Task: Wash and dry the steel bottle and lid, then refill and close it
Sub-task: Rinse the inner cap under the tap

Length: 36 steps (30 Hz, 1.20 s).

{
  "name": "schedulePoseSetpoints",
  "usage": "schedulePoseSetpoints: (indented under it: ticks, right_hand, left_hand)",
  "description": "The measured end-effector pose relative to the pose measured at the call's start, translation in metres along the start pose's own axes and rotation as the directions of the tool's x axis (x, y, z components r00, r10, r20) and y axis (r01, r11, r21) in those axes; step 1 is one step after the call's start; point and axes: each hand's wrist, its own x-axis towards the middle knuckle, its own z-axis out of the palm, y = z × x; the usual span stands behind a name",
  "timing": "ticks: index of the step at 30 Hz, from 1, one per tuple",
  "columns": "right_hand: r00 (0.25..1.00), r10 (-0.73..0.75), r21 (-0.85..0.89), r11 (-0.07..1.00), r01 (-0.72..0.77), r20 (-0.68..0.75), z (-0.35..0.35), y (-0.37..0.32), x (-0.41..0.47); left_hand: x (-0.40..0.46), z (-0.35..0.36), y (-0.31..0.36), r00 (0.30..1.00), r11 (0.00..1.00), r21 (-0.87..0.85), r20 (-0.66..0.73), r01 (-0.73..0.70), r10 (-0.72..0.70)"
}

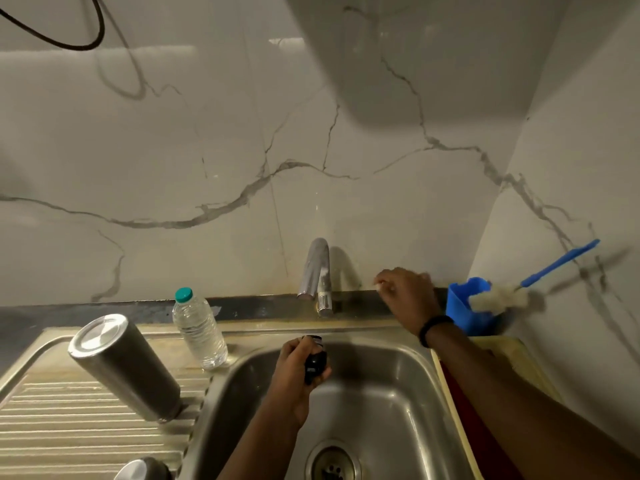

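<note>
A steel sink (412, 368) fills the lower frame, its basin cut off at the bottom edge; the left hand (298, 372) hovers over it, fingers curled around a dark lid (316, 362), most of it hidden in the grip. Left of that hand, the steel bottle (121, 367) stands upside down on the ribbed drainboard (69, 420). Between bottle and hand stands a clear plastic bottle (199, 329) with a teal cap. Beyond the hand curves a chrome tap (316, 271). The right hand (407, 292) reaches to the ledge behind; its fingers face away, so its grip cannot be told. Right of it, a blue holder (462, 306) holds a blurred, fuzzy brush (502, 297).
</note>
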Motion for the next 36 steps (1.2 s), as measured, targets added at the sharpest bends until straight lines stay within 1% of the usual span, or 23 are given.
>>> schedulePoseSetpoints:
  ticks: [2,4,5,7,9,10,11,13,16,18,19,21,22,24,25,26,27,28,29,31,32,33,36]
  right_hand:
    - [0.988,0.087,0.258,0.959,-0.118,0.131,0.028,-0.023,0.001]
    - [0.953,0.136,0.433,0.867,-0.247,0.272,0.053,-0.043,0.003]
    - [0.934,0.150,0.485,0.821,-0.301,0.326,0.063,-0.053,0.005]
    - [0.904,0.180,0.530,0.759,-0.378,0.388,0.079,-0.067,0.008]
    - [0.879,0.232,0.559,0.697,-0.449,0.417,0.091,-0.073,0.011]
    - [0.875,0.250,0.562,0.686,-0.462,0.414,0.097,-0.073,0.011]
    - [0.881,0.260,0.552,0.700,-0.453,0.395,0.102,-0.072,0.012]
    - [0.902,0.249,0.484,0.776,-0.404,0.352,0.108,-0.068,0.013]
    - [0.934,0.168,0.277,0.925,-0.260,0.316,0.106,-0.067,0.016]
    - [0.949,0.113,0.192,0.966,-0.174,0.295,0.105,-0.069,0.019]
    - [0.950,0.104,0.214,0.962,-0.171,0.293,0.104,-0.070,0.019]
    - [0.943,0.128,0.323,0.918,-0.230,0.307,0.104,-0.071,0.017]
    - [0.943,0.158,0.381,0.885,-0.266,0.292,0.104,-0.072,0.015]
    - [0.943,0.256,0.495,0.804,-0.329,0.211,0.101,-0.073,0.007]
    - [0.941,0.291,0.563,0.754,-0.338,0.175,0.096,-0.075,0.001]
    - [0.944,0.284,0.627,0.708,-0.325,0.169,0.091,-0.076,-0.006]
    - [0.954,0.228,0.672,0.678,-0.299,0.194,0.085,-0.079,-0.013]
    - [0.961,0.134,0.691,0.671,-0.268,0.242,0.079,-0.082,-0.021]
    - [0.959,0.026,0.679,0.701,-0.220,0.284,0.074,-0.085,-0.030]
    - [0.945,-0.140,0.559,0.828,-0.053,0.297,0.074,-0.087,-0.043]
    - [0.945,-0.183,0.492,0.870,0.026,0.273,0.076,-0.088,-0.047]
    - [0.949,-0.197,0.450,0.890,0.068,0.246,0.080,-0.087,-0.048]
    - [0.966,-0.180,0.436,0.896,0.082,0.188,0.080,-0.087,-0.048]
  left_hand:
    - [0.001,-0.001,0.000,1.000,1.000,0.005,0.004,-0.017,0.017]
    - [0.002,-0.003,0.001,0.998,0.999,0.004,0.027,-0.052,0.052]
    - [0.002,-0.003,0.001,0.996,0.997,0.013,0.043,-0.074,0.074]
    - [0.002,-0.005,0.001,0.991,0.992,0.047,0.072,-0.118,0.114]
    - [0.003,-0.009,0.002,0.985,0.983,0.089,0.087,-0.158,0.151]
    - [0.004,-0.011,0.002,0.981,0.978,0.111,0.097,-0.177,0.167]
    - [0.005,-0.014,0.001,0.978,0.973,0.130,0.109,-0.192,0.178]
    - [0.007,-0.018,0.000,0.975,0.968,0.150,0.121,-0.203,0.186]
    - [0.011,-0.019,-0.003,0.980,0.972,0.141,0.088,-0.189,0.178]
    - [0.011,-0.017,-0.004,0.980,0.968,0.159,0.084,-0.193,0.182]
    - [0.011,-0.016,-0.003,0.977,0.961,0.182,0.092,-0.207,0.193]
    - [0.011,-0.015,-0.002,0.966,0.944,0.215,0.116,-0.250,0.230]
    - [0.011,-0.015,-0.002,0.962,0.938,0.221,0.124,-0.267,0.245]
    - [0.012,-0.015,-0.002,0.957,0.936,0.209,0.126,-0.283,0.261]
    - [0.013,-0.015,-0.004,0.957,0.939,0.195,0.121,-0.284,0.265]
    - [0.015,-0.016,-0.005,0.958,0.941,0.184,0.111,-0.283,0.266]
    - [0.017,-0.016,-0.006,0.959,0.942,0.186,0.096,-0.280,0.266]
    - [0.018,-0.016,-0.008,0.963,0.944,0.192,0.078,-0.270,0.259]
    - [0.020,-0.014,-0.011,0.968,0.948,0.195,0.056,-0.251,0.245]
    - [0.023,-0.010,-0.015,0.977,0.960,0.183,0.022,-0.213,0.213]
    - [0.025,-0.008,-0.016,0.977,0.959,0.190,0.006,-0.212,0.215]
    - [0.026,-0.006,-0.017,0.974,0.952,0.217,-0.011,-0.218,0.226]
    - [0.031,-0.004,-0.012,0.951,0.897,0.338,-0.019,-0.283,0.308]
